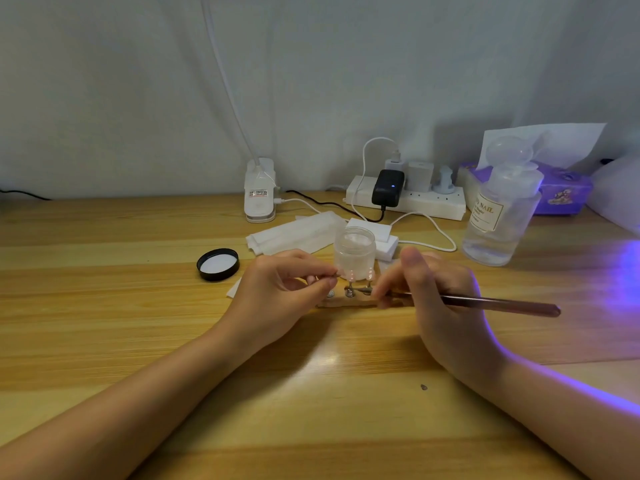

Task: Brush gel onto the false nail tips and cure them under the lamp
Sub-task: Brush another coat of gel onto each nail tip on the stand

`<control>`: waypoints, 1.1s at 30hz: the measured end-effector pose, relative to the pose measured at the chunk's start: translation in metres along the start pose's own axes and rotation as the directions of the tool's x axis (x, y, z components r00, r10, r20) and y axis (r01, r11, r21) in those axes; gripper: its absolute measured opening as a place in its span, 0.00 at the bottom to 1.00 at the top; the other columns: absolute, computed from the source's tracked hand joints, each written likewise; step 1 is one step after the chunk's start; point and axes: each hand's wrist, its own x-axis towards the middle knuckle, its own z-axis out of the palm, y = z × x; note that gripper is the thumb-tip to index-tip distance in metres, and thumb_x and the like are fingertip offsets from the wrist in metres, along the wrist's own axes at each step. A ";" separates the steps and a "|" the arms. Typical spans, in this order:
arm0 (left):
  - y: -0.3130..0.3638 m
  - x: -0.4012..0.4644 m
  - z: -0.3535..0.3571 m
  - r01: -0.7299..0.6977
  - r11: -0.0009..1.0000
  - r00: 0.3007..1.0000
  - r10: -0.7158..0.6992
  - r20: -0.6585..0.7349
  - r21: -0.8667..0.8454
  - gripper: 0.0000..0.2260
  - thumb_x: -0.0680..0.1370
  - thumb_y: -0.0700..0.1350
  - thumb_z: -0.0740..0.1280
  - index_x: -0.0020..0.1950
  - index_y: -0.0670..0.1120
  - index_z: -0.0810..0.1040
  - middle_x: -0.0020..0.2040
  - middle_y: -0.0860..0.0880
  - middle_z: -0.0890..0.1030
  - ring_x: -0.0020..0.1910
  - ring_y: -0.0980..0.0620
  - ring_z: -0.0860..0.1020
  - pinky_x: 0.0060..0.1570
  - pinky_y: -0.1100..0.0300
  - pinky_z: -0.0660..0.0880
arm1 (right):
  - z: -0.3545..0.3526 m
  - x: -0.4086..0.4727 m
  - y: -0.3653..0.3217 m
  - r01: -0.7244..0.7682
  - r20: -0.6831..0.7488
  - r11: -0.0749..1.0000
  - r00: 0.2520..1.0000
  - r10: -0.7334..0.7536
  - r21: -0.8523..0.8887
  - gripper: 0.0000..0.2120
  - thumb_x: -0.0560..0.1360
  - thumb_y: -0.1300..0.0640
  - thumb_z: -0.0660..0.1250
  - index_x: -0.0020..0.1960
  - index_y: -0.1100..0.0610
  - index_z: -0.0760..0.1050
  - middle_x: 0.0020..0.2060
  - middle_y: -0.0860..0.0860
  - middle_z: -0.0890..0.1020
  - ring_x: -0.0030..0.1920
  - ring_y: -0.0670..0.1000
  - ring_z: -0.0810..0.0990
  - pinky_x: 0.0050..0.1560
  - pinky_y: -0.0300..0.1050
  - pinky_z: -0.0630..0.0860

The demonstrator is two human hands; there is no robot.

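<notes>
A small wooden holder strip (346, 302) with metal pegs lies on the desk between my hands. My left hand (284, 285) pinches one small peg with a false nail tip (334, 274) at its fingertips, just left of the holder. My right hand (440, 289) grips a dark reddish brush (502, 302), handle pointing right, its bristle end down at the pegs by the holder. An open clear gel jar (355, 252) stands right behind the holder. The curing lamp (620, 188) sits at the far right edge, casting violet light.
The jar's black lid (218, 264) lies inside-up to the left. White wipes (294, 233) and a small white box lie behind the jar. A clear liquid bottle (498, 209), a power strip with chargers (405, 199), a tissue box (561, 192) and a white clip device (259, 192) line the back.
</notes>
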 end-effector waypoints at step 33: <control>-0.001 0.001 0.001 0.009 1.000 0.999 -0.010 -0.040 -0.029 0.11 0.67 0.36 0.72 0.42 0.51 0.82 0.38 0.58 0.83 0.41 0.59 0.82 0.42 0.70 0.76 | 0.000 0.000 -0.001 -0.038 0.049 0.998 0.998 0.036 0.040 0.23 0.77 0.44 0.54 0.33 0.55 0.78 0.30 0.49 0.80 0.34 0.42 0.78 0.42 0.36 0.72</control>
